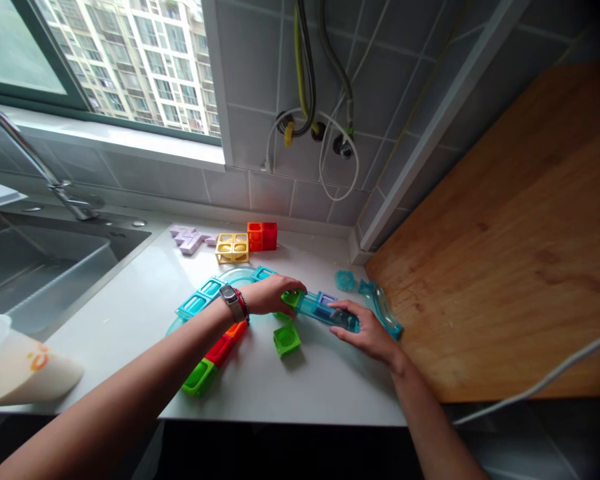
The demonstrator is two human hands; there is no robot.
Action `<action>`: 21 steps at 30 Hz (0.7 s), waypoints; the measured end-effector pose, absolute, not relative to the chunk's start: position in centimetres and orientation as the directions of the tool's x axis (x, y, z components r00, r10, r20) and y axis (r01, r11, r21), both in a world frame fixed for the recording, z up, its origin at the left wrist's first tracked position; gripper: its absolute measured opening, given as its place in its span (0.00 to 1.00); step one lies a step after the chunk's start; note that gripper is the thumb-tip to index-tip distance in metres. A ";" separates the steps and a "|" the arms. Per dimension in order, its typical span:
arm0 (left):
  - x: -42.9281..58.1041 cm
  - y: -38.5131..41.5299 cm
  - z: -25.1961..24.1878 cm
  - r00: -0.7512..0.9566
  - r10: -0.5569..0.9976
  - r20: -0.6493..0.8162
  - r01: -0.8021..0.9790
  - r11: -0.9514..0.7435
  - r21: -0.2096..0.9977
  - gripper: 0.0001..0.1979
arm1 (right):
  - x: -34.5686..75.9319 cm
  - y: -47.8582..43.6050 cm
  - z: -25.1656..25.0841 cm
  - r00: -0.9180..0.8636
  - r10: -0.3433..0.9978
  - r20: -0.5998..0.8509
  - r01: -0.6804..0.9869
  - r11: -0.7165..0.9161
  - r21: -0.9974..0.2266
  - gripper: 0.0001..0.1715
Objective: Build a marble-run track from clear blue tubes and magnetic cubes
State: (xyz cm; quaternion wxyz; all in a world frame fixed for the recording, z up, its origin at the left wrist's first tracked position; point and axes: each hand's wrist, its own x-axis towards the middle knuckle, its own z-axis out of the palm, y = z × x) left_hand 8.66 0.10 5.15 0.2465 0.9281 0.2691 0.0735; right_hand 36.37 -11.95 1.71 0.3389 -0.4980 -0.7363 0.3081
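Note:
My left hand [273, 294], with a watch at the wrist, is closed around a green block [292, 298]. This block meets the left end of a clear blue track piece [313, 307], whose right end my right hand [357, 325] grips between thumb and fingers. Behind that piece a small purple block [327, 299] shows in part. A loose green cube [287, 340] with a round hole lies in front of my left hand. Under and beyond my left forearm run blue blocks [200, 299], a curved clear track [237, 274], red blocks [220, 349] and another green block [200, 377].
At the back stand yellow blocks [233, 248], red-orange blocks [263, 237] and lilac pieces [187, 238]. A curved blue track [380, 308] and a small blue piece [345, 281] lie beside the leaning wooden board [510, 253]. Left are the sink [125, 240] and a white container [30, 363].

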 end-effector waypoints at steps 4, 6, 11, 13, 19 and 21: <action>8.7 0.1 5.1 0.844 0.536 -0.013 0.472 -0.731 0.492 0.28 | 36.0 -12.2 1.3 -0.198 0.953 0.230 0.542 0.302 -0.784 0.23; 8.6 -0.1 5.1 0.845 0.535 -0.011 0.469 -0.732 0.494 0.28 | 35.8 -12.6 0.7 -0.113 0.958 0.262 0.542 0.281 -0.792 0.27; 8.4 -0.7 5.8 0.844 0.536 0.027 0.444 -0.725 0.527 0.34 | 35.6 -13.4 -1.1 -0.010 0.954 0.301 0.477 0.269 -0.837 0.41; 8.3 -0.7 6.3 0.846 0.533 0.015 0.439 -0.712 0.548 0.35 | 35.6 -13.7 -1.6 0.001 0.959 0.282 0.432 0.254 -0.865 0.47; 8.5 -0.6 7.1 0.839 0.545 -0.015 0.468 -0.705 0.533 0.26 | 35.8 -14.3 -1.9 -0.004 0.980 0.197 0.300 0.189 -0.935 0.44; 8.6 -0.6 7.0 0.837 0.547 -0.014 0.471 -0.708 0.526 0.26 | 35.8 -14.3 -1.9 0.006 0.981 0.194 0.262 0.186 -0.947 0.45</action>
